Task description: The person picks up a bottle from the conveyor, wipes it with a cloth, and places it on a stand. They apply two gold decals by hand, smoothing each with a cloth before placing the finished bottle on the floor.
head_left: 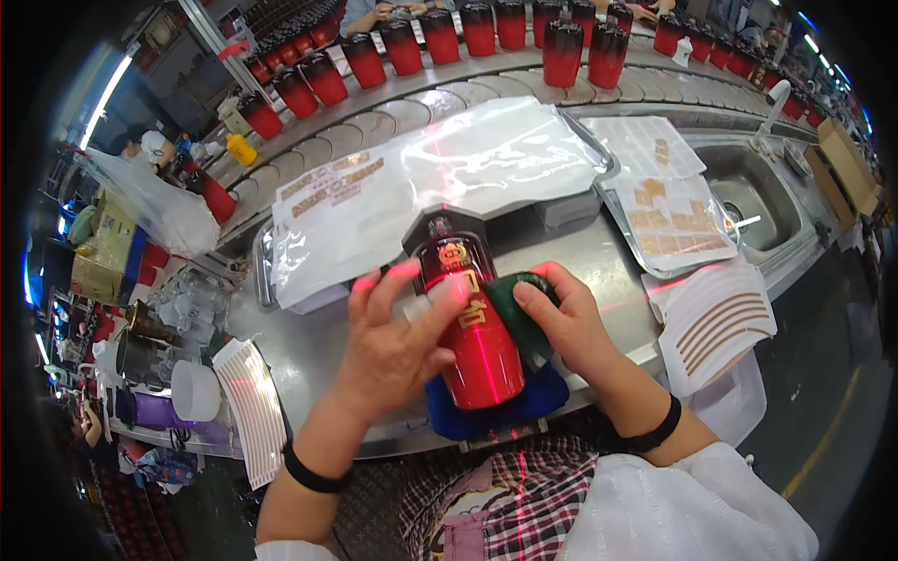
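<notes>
A glossy red bottle (482,360) with a dark neck and gold characters lies tilted on a blue cloth pad (449,407), its neck at a dark angular rest (477,227). My left hand (388,360) is on its left side with fingers spread, a pale cover on one finger. The index fingertip lies over the gold characters; whether it presses on them I cannot tell. My right hand (575,323) pinches a dark green, flat scraper-like piece (519,313) between thumb and fingers, against the bottle's right side. A red laser line runs down the bottle.
White sheets with gold decals (337,187) lie on a tray beyond the bottle; another decal tray (669,220) stands right, beside a sink (762,196). Striped strip sheets (716,323) (251,407) flank the steel table. A conveyor (421,103) carries red-black bottles (402,47) behind.
</notes>
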A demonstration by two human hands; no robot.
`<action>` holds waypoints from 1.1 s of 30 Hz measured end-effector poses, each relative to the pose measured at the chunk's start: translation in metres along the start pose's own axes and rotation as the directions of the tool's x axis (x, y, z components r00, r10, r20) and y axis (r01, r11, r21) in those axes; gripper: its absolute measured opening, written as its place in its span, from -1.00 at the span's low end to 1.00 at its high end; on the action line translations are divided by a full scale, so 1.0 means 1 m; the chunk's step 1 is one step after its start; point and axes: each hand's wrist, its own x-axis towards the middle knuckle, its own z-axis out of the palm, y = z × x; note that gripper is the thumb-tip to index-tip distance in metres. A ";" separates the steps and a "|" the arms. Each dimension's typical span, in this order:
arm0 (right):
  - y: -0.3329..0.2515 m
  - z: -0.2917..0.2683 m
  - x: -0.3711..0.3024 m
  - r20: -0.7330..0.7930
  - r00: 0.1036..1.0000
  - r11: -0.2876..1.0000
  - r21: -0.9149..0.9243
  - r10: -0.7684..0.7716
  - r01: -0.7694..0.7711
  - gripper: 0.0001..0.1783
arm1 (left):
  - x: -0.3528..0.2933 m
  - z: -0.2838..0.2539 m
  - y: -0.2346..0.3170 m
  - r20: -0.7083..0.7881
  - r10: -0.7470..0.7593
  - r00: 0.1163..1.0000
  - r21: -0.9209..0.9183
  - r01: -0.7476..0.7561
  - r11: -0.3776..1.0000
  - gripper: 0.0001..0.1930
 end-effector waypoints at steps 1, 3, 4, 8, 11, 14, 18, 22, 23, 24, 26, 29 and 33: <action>-0.004 0.001 -0.001 0.003 1.000 1.000 0.025 0.014 -0.014 -0.77 | 0.008 0.001 -0.008 -0.027 0.013 1.000 -0.044 -0.014 0.999 -0.47; 0.004 -0.002 -0.001 -0.018 1.000 1.000 -0.002 -0.006 0.006 -0.77 | 0.025 0.004 -0.017 -0.054 0.025 0.998 -0.096 -0.030 0.995 -0.49; 0.006 0.000 0.000 -0.022 0.999 0.999 -0.023 -0.042 0.042 -0.77 | 0.033 0.001 -0.021 -0.016 0.032 0.999 -0.098 -0.034 0.995 -0.50; -0.001 -0.001 -0.004 -0.031 0.999 0.999 0.046 0.009 -0.008 -0.78 | 0.040 0.001 -0.019 -0.008 0.092 0.996 -0.034 -0.093 0.995 -0.52; -0.009 -0.013 -0.010 -0.080 0.993 0.985 -0.156 -0.089 0.076 -0.81 | 0.025 0.005 0.002 -0.036 0.141 0.989 -0.069 -0.143 0.987 -0.58; -0.006 -0.021 -0.012 -0.100 0.991 0.993 -0.094 -0.086 0.076 -0.82 | 0.007 0.006 0.022 -0.025 0.157 0.987 -0.097 -0.159 0.983 -0.59; -0.008 -0.021 -0.012 -0.084 0.993 0.996 -0.024 -0.089 0.087 -0.82 | 0.013 0.002 0.014 -0.088 0.115 0.989 -0.129 -0.126 0.984 -0.62; -0.012 -0.024 -0.016 -0.070 0.989 0.990 -0.060 -0.134 0.130 -0.82 | 0.016 0.006 0.007 -0.103 0.079 0.992 -0.080 -0.088 0.993 -0.57; -0.012 -0.028 -0.018 -0.075 0.991 0.993 -0.063 -0.108 0.103 -0.82 | 0.015 0.002 0.005 -0.100 0.076 0.992 -0.077 -0.084 0.993 -0.57; -0.014 -0.031 -0.019 -0.089 0.990 0.993 -0.065 -0.108 0.102 -0.82 | 0.017 -0.002 -0.001 -0.072 0.048 0.996 -0.104 -0.055 0.993 -0.59; -0.018 -0.033 -0.022 -0.139 0.986 0.995 -0.050 -0.087 0.081 -0.80 | 0.015 0.000 -0.031 -0.098 -0.159 0.982 -0.262 0.129 0.956 -0.64; -0.024 -0.021 -0.021 -0.088 0.991 0.992 -0.079 -0.106 0.099 -0.74 | 0.014 -0.001 -0.127 -0.037 -0.468 0.883 0.170 0.467 0.868 -0.66; -0.019 -0.021 -0.019 -0.013 0.979 0.937 -0.294 -0.203 0.190 -0.70 | 0.027 0.032 -0.198 0.148 -0.678 0.720 0.406 0.581 0.705 -0.59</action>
